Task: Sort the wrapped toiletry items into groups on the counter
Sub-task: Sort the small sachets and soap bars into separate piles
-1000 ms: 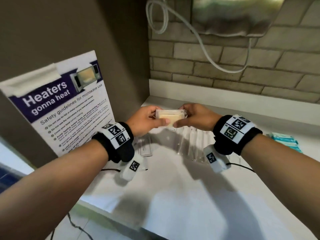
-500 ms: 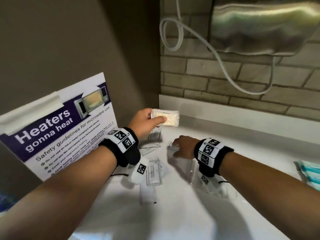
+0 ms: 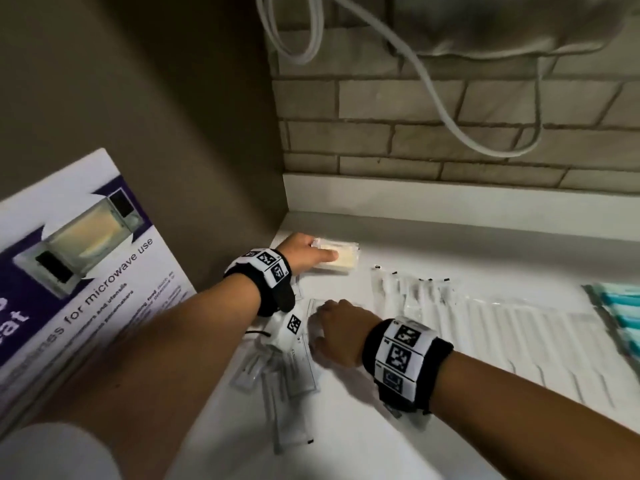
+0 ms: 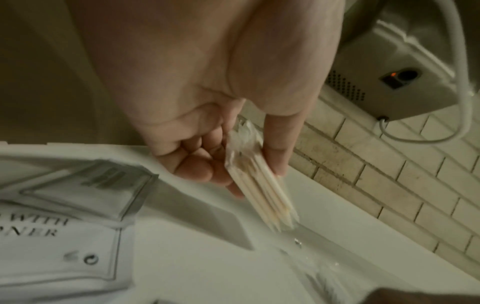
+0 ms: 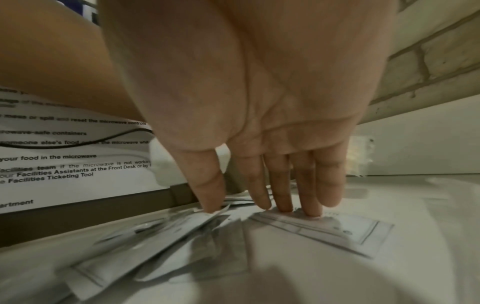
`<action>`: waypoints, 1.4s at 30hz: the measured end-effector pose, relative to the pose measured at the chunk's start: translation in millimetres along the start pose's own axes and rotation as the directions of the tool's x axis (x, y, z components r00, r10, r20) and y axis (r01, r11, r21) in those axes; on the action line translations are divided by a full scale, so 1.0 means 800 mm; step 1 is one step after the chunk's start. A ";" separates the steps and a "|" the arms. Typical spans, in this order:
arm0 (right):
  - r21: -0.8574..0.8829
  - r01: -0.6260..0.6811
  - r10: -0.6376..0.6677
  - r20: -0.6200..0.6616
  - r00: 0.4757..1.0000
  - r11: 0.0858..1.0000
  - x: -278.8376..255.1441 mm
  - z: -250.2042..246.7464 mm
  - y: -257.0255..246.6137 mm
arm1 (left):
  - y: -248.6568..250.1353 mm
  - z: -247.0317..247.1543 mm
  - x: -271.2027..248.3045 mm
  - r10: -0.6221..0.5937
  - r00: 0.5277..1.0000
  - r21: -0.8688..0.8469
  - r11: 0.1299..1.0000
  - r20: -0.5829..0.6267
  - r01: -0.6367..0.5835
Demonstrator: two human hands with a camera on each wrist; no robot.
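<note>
My left hand pinches a clear-wrapped pack of pale sticks between thumb and fingers, low at the counter's back left corner. The left wrist view shows the pack tilted down, its far end close to the white counter. My right hand lies nearer me with straight fingers pressing on flat white sachets. More sachets lie in a loose pile below both wrists.
A row of long clear-wrapped items lies to the right, with teal packets at the far right edge. A microwave poster leans at the left. A hand dryer and its cable hang on the brick wall.
Both hands held the stick pack a second ago. My right hand let go and dropped onto the sachets. My left hand carried the pack down toward the back corner.
</note>
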State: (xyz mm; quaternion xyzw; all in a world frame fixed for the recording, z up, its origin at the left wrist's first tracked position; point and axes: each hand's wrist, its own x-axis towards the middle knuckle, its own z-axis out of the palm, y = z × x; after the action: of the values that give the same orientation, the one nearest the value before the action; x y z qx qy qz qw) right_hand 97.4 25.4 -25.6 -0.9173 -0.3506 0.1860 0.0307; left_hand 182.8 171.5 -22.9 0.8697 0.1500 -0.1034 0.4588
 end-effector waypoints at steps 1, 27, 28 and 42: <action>-0.002 0.009 -0.009 0.001 1.000 1.000 -0.001 0.000 -0.001 | -0.002 0.003 0.005 -0.020 0.999 0.053 0.998 0.034 0.018; 0.031 -0.105 0.107 -0.055 0.993 0.994 0.018 -0.027 0.008 | 0.004 0.000 0.010 -0.035 0.997 0.190 0.982 0.075 0.020; 0.066 -0.097 0.101 -0.058 0.993 0.993 0.017 -0.028 0.009 | 0.007 -0.006 0.011 -0.024 0.999 0.240 0.971 0.033 0.015; 0.096 0.026 -0.008 -0.180 0.984 0.995 0.004 -0.044 0.011 | -0.081 -0.017 0.110 -0.274 0.950 0.739 0.608 -0.151 0.292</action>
State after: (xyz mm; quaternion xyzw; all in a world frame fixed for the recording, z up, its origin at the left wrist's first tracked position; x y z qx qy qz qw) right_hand 117.6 23.5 4.3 -0.9248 -0.3447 0.1193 0.1085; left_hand 242.7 231.8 -92.9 0.9470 0.2340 -0.2174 0.0333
